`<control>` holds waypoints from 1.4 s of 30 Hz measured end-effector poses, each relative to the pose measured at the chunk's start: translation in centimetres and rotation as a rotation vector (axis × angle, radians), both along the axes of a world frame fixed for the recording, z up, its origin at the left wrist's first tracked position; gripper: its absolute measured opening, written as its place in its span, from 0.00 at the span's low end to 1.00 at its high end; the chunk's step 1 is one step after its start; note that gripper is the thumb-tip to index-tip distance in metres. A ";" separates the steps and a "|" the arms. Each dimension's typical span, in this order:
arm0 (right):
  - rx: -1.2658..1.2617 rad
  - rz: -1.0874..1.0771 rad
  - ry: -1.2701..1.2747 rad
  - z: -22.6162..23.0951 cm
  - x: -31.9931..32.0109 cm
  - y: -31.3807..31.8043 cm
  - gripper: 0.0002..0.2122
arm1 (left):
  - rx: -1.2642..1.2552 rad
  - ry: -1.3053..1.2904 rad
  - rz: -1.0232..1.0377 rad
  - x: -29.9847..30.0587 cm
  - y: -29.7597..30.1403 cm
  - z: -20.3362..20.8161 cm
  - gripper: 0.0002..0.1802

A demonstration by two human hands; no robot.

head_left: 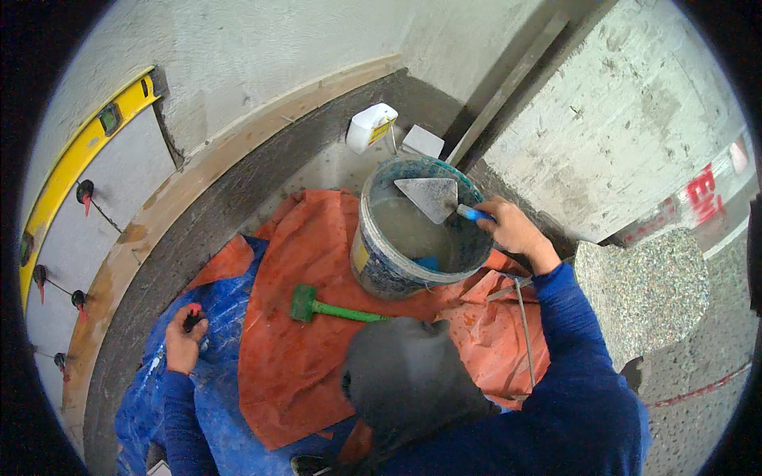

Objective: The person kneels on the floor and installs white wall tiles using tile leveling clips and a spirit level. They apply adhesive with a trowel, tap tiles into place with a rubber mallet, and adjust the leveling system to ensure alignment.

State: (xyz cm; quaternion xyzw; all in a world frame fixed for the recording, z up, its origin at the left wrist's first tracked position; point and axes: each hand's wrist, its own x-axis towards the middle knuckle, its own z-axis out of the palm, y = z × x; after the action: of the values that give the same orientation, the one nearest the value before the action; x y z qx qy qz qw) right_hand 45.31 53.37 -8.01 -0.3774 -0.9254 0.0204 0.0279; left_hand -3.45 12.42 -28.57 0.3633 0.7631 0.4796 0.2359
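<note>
My right hand (514, 228) grips the blue handle of a pointing trowel (431, 198). Its flat, triangular blade is over the mouth of a dirty bucket (397, 272), which contains murky grey liquid. Lower left, over the blue sheet, my left hand (184, 339) is closed round a small black-and-red tile levelling knob (193, 316). It looks like the knobs (85, 193) along the joints of the grey wall tiles (131, 159). A green mallet (304, 304) lies between my hands.
An orange sheet (278, 381) and a blue sheet (218, 317) cover the floor. A yellow spirit level (71, 163) rests along the tiles. Behind the bucket stand a white bottle (367, 127) and a white block (423, 141). A speckled mat (643, 293) lies to the right.
</note>
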 end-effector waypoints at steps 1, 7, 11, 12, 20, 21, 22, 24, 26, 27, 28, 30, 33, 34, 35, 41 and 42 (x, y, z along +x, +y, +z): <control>0.058 -0.032 0.056 -0.6 -0.2 -0.4 0.18 | -0.007 0.029 -0.007 0.1 0.2 0.0 0.16; 0.050 -0.131 -0.295 -2.8 -1.6 -2.3 0.20 | -0.056 0.210 -0.089 0.8 -1.0 0.0 0.14; 0.153 -0.170 -0.073 -2.8 -1.5 -1.7 0.20 | -0.059 0.145 -0.026 0.3 -1.1 -0.2 0.12; 0.110 -0.139 -0.121 -3.3 -1.9 -1.3 0.21 | -0.100 0.097 -0.008 0.1 -0.9 -0.1 0.11; 0.166 0.189 -0.617 -10.7 -8.5 1.6 0.10 | -0.077 0.154 -0.026 0.9 0.1 1.8 0.10; 0.216 0.177 -0.614 -9.9 -8.5 1.7 0.10 | -0.089 0.146 -0.026 0.9 -0.2 2.0 0.11; 0.101 0.118 -0.572 -8.3 -8.0 1.9 0.11 | -0.093 0.165 -0.031 0.8 -0.6 2.1 0.11; -0.156 0.062 -0.265 -4.7 -6.2 1.0 0.17 | -0.080 0.064 -0.006 0.4 -1.4 1.9 0.11; -0.232 0.039 -0.071 -1.0 -4.4 -0.4 0.19 | -0.065 0.095 -0.018 -0.1 -1.7 1.2 0.10; -0.232 0.009 -0.018 0.4 -3.5 -1.3 0.19 | -0.045 0.051 -0.022 -0.3 -1.7 0.8 0.10; -0.235 -0.024 0.025 1.2 -2.9 -2.2 0.20 | -0.064 0.033 -0.019 -0.5 -1.7 0.3 0.10; -0.179 -0.119 0.111 2.0 -1.9 -3.7 0.19 | 0.034 -0.163 0.002 -0.5 -0.9 -0.7 0.10; 0.057 -0.050 0.237 0.2 -2.3 -4.8 0.18 | 0.087 -0.181 0.005 -0.2 0.6 -1.5 0.11; 0.063 -0.089 -0.116 -0.2 -2.4 -4.9 0.18 | 0.113 -0.192 -0.009 0.2 1.1 -1.5 0.11; 0.023 -0.148 -0.509 -0.2 -2.3 -4.9 0.19 | 0.139 -0.196 0.007 0.6 1.8 -1.2 0.11; -0.338 -0.102 0.266 2.2 -2.2 -7.0 0.21 | 0.097 -0.217 0.012 3.0 3.0 4.5 0.14; -0.457 -0.062 0.309 2.0 -3.2 -7.7 0.22 | 0.101 -0.228 0.022 3.9 3.9 5.3 0.12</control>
State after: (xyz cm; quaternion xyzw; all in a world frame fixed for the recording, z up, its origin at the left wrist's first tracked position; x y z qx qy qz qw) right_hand 42.12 45.70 -6.02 -0.3944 -0.8696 0.2849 0.0834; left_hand 0.48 16.27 -23.22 0.3096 0.7102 0.5581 0.2972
